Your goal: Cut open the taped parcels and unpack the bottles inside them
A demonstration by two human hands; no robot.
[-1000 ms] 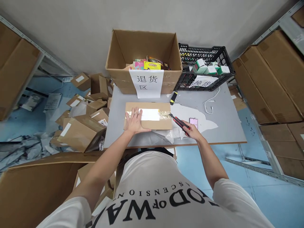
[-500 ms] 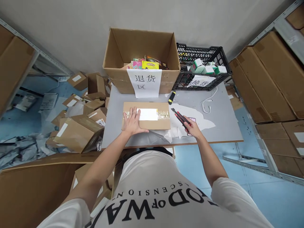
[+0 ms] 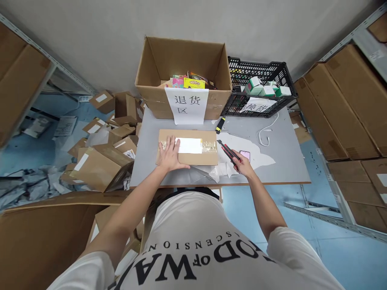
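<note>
A flat cardboard parcel [image 3: 199, 156] with a white label and clear tape lies on the grey table [image 3: 281, 169]. My left hand [image 3: 170, 155] rests flat on its left part, fingers spread. My right hand [image 3: 242, 166] grips a red and black utility knife [image 3: 228, 151]. The knife's tip points at the parcel's right edge and sits just beside it. A pink phone [image 3: 245, 155] lies on white paper next to my right hand.
A big open carton [image 3: 151, 86] with a paper sign and colourful packs stands at the table's back. A black crate [image 3: 284, 78] of small boxes is on its right. A yellow-black tool [image 3: 220, 125] and white cable [image 3: 266, 135] lie nearby. Cardboard boxes litter the floor left.
My right hand has shifted the knife slightly left toward the parcel's right edge. My left hand stays pressed on the parcel.
</note>
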